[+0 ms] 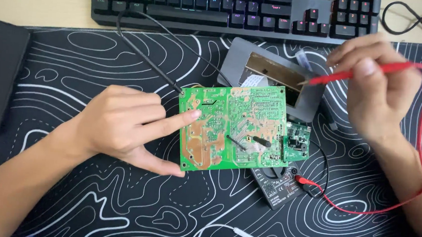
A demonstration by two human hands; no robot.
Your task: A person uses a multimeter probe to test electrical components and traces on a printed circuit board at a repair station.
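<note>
Item: one green rectangular printed circuit board [234, 129], solder side up, at the middle of the black line-patterned desk mat [101, 66]. Left hand [121, 127] grasps its left edge between thumb and forefinger. Right hand [379, 90] pinches one red probe [352, 74], tip in the air above the board and not yet on it. One black probe [256, 140] lies on the board. One black multimeter [278, 185] sits partly beneath. One smaller green board [296, 142] adjoins. One grey housing [278, 78], one black keyboard [233, 8] behind.

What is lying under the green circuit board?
A dark multimeter sticks out beneath the green circuit board at its lower right corner, a red lead plugged in. The board covers the meter's remaining part.
</note>
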